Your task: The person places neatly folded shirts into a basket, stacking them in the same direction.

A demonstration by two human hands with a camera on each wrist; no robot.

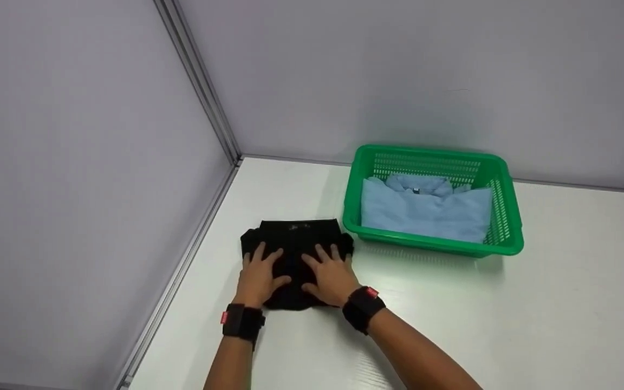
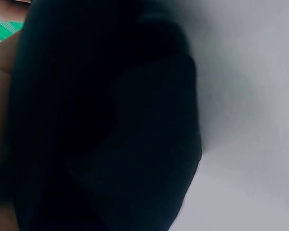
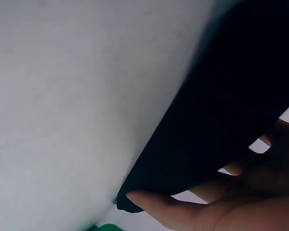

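Observation:
A folded black garment (image 1: 293, 238) lies on the white table, a small marking near its top edge. On its left half rests my left hand (image 1: 258, 277), fingers spread and pointing away. My right hand (image 1: 333, 276) presses the right half in the same way, thumb toward the other hand. Dark cloth (image 2: 144, 134) fills much of the left wrist view and hides most of that hand. In the right wrist view, the fingers (image 3: 168, 211) of the right hand extend along the black garment (image 3: 221, 106).
A green plastic basket (image 1: 431, 238) stands behind and to the right of the garment, near the back wall. In it lies a folded light blue collared shirt (image 1: 426, 214). Grey panels (image 1: 101, 162) border the white table (image 1: 561, 303) at the left and back.

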